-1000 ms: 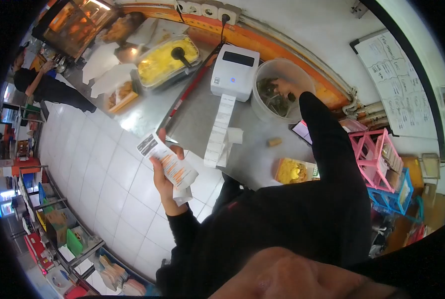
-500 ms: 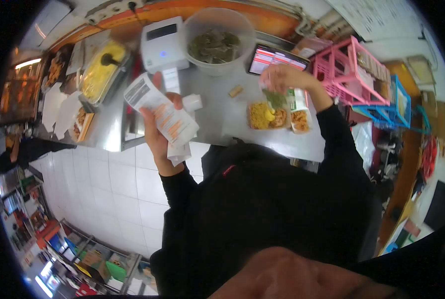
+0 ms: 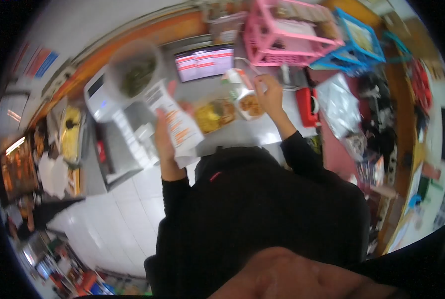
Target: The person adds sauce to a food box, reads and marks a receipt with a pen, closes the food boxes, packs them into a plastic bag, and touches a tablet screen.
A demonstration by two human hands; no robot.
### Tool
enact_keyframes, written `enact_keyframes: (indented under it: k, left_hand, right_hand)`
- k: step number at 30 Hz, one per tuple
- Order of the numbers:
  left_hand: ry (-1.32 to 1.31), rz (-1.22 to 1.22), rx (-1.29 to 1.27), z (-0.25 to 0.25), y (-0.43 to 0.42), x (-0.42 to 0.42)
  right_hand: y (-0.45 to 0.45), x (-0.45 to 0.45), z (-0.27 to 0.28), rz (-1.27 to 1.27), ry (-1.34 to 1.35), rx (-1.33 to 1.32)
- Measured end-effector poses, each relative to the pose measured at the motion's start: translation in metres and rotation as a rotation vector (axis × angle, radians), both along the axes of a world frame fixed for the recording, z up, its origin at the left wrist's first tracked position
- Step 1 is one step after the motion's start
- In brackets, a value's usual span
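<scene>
My left hand [image 3: 165, 144] is wrapped round long printed paper slips [image 3: 176, 122] with orange markings, held above the counter's front edge. My right hand [image 3: 270, 97] is bent at the fingers, thumb near fingertips, slightly blurred; whatever it pinches, if anything, is hidden. Just left of it stands a white paper carton [image 3: 238, 89] with fried pieces [image 3: 251, 105]. Beside that lies a clear food box [image 3: 217, 115] with yellow rice and browned pieces, partly behind the slips.
Behind the food stands a lit tablet [image 3: 205, 63]. A plastic tub [image 3: 132, 70] of dark leaves and a white label printer [image 3: 97, 99] are on the left. Pink [image 3: 282, 50] and blue baskets [image 3: 354, 50] stand at back right, above a red object [image 3: 307, 107] and silvery bag [image 3: 341, 104].
My view has swung right, so the counter things appear further left. My right hand has moved from above the food to the carton's right side. The slips remain in my left hand.
</scene>
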State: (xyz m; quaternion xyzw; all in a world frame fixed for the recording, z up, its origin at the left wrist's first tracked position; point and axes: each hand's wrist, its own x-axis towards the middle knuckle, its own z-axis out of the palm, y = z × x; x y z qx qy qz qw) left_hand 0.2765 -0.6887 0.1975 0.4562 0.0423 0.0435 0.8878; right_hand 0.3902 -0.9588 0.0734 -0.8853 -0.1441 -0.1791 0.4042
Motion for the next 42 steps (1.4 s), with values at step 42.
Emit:
enact_keyframes:
  k: [42]
  left_hand:
    - [-0.294, -0.107, -0.040, 0.061, -0.106, -0.011]
  right_hand:
    - [0.001, -0.092, 0.153, 0.739, 0.586, 0.574]
